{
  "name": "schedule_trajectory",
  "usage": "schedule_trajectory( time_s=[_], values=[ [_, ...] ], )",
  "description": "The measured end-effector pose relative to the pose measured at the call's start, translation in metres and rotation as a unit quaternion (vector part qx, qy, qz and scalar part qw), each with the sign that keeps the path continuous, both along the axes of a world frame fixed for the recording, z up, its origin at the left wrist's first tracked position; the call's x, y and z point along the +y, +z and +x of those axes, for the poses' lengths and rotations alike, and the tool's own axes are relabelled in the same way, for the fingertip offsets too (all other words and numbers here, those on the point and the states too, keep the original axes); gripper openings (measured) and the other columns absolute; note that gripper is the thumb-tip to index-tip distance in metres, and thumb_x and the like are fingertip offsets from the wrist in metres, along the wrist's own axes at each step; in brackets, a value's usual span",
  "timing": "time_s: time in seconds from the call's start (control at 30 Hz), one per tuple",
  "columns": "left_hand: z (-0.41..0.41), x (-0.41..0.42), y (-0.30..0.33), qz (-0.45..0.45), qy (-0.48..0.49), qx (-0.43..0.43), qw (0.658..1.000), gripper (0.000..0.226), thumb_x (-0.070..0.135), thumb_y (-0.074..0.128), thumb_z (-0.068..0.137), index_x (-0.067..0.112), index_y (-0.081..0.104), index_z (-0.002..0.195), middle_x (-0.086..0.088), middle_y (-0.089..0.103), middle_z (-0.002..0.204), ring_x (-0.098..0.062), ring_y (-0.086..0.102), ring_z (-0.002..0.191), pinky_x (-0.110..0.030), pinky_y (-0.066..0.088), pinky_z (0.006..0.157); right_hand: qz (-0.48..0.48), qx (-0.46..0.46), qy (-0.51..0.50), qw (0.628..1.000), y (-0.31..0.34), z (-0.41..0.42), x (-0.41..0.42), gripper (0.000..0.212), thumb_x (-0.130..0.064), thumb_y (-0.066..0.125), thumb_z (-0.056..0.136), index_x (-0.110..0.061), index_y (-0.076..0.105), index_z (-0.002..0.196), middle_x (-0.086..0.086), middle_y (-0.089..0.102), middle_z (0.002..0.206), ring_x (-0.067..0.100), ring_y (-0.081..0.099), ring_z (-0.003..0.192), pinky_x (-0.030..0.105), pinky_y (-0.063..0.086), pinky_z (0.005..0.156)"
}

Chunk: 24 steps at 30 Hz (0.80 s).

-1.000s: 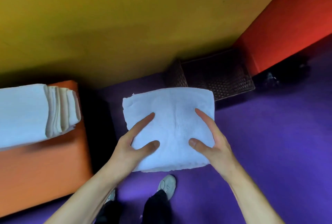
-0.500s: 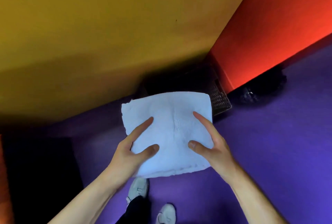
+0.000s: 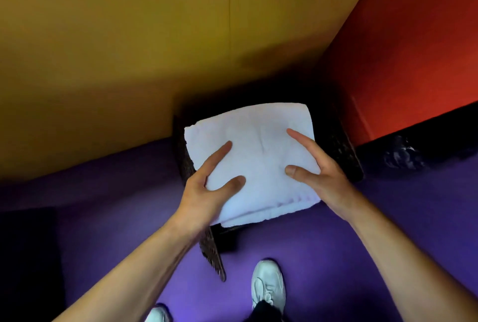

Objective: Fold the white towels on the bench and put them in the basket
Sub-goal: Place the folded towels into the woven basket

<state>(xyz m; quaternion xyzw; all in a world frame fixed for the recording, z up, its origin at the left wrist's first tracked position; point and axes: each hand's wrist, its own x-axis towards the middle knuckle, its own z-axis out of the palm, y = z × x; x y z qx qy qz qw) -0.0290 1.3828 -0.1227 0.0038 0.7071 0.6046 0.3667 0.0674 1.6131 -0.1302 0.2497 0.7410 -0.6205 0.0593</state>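
Note:
A folded white towel (image 3: 258, 151) is held flat between both hands, right above the dark woven basket (image 3: 344, 151). My left hand (image 3: 207, 192) grips its near-left edge, thumb and forefinger on top, the other fingers underneath. My right hand (image 3: 318, 174) grips the near-right edge the same way. The towel covers most of the basket's opening; only the basket's dark rim and left wall (image 3: 209, 246) show around it. The basket's inside is hidden.
The basket sits on the purple floor (image 3: 323, 257) in the corner between a yellow wall (image 3: 129, 50) and a red wall (image 3: 413, 50). My white shoes (image 3: 269, 285) stand just in front of it. A dark object (image 3: 398, 156) lies to the right along the red wall.
I have stepped closer and carried the towel forward from the bench side to right over the basket. The orange bench and its stacked towels have left the view. My grip is unchanged.

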Motion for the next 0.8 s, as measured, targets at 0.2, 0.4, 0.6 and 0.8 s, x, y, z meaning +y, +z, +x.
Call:
schedule_trajectory(
  time_s=[0.2,0.4,0.6,0.8],
  values=[
    [-0.003,0.036,-0.089,0.009,0.040,0.021,0.999,0.061,0.010,0.078,0.086,0.045,0.062,0.134,0.027,0.068,0.119,0.012,0.062,0.110,-0.006,0.050,0.084,0.021,-0.001,0.059,0.998,-0.093,-0.024,0.044,0.066,-0.037,0.074,0.083,-0.058,0.047,0.139,-0.035,0.039,0.149,-0.019,0.025,0.139,0.015,0.020,0.110],
    [-0.014,0.032,-0.144,-0.004,-0.021,0.040,0.999,0.063,0.023,0.078,0.088,0.053,0.054,0.138,0.021,0.062,0.131,0.006,0.061,0.117,-0.014,0.051,0.097,0.060,0.001,0.101,0.993,-0.155,-0.041,0.057,0.068,-0.030,0.076,0.087,-0.058,0.045,0.140,-0.033,0.039,0.150,-0.016,0.026,0.140,0.012,0.021,0.110],
    [-0.026,0.040,-0.210,-0.328,-0.276,0.044,0.903,0.083,0.045,0.061,0.094,0.049,0.008,0.158,-0.018,0.042,0.152,-0.031,0.048,0.135,-0.027,0.038,0.113,0.247,-0.203,0.255,0.913,-0.190,-0.053,0.053,0.085,-0.071,0.071,0.075,-0.079,0.013,0.137,-0.001,0.027,0.158,0.027,0.031,0.146,0.044,0.029,0.120],
    [-0.048,0.060,-0.204,-0.499,-0.495,0.218,0.677,0.047,0.023,0.050,0.100,0.014,0.046,0.146,-0.011,0.051,0.149,-0.034,0.052,0.134,-0.043,0.045,0.106,0.475,-0.170,0.069,0.861,-0.162,-0.045,0.018,0.047,-0.054,0.057,0.091,-0.028,0.055,0.130,0.016,0.059,0.124,0.037,0.059,0.116,0.043,0.049,0.093]
  ],
)
